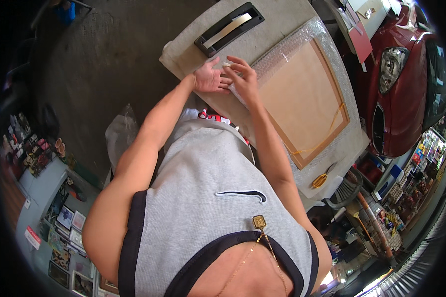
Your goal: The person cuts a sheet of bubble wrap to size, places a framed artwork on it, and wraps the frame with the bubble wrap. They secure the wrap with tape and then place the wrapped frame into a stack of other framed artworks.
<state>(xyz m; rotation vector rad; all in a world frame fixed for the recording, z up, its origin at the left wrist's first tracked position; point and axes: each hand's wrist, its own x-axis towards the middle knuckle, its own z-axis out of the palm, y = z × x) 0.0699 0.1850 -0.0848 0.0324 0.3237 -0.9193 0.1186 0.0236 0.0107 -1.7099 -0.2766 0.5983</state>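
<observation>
My left hand [210,78] is held palm up over the near left edge of the padded table, its fingers stretched out and nothing seen in it. Close beside it, my right hand [245,79] is curled, with a small white piece [226,64] pinched at the fingertips; its kind is too small to make out. Just beyond both hands lies a black tape dispenser [209,49] with a cream roll of tape [228,30]. To the right, a wooden picture frame [343,114] lies backing side up, its brown backing board [302,94] showing, on bubble wrap [307,34].
The table [183,42] has a pale cloth cover. Yellow-handled scissors [322,179] lie at its right end. A dark red car [401,94] stands beyond the table at right. Framed pictures [67,218] are stacked at lower left, and a clear plastic bag [123,133] hangs by my left arm.
</observation>
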